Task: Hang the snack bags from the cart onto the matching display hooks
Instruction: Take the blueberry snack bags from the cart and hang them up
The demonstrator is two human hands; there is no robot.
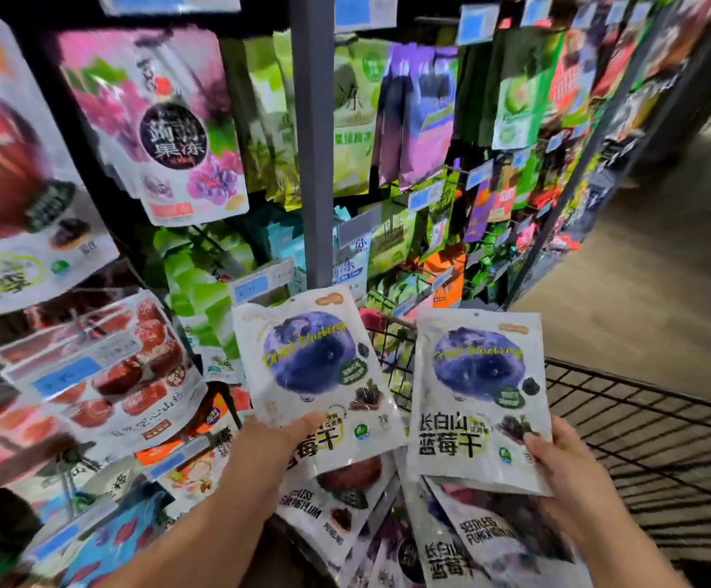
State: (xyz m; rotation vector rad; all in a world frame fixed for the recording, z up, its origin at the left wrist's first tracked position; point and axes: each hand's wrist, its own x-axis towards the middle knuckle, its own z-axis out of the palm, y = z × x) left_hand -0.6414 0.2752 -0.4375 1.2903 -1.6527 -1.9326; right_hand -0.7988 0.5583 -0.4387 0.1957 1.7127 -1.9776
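Note:
I hold two white dried blueberry bags upright above the cart. My left hand grips the lower edge of the left blueberry bag, thumb over its front. My right hand pinches the lower right corner of the right blueberry bag. Beneath them, several more snack bags lie in the black wire cart, among them plum bags and another blueberry bag. The display rack fills the view ahead, with hawthorn bags hanging at lower left.
A grey upright post divides the rack. Pink jelly bags, green bags and purple bags hang above with blue price tags. The aisle floor opens to the right.

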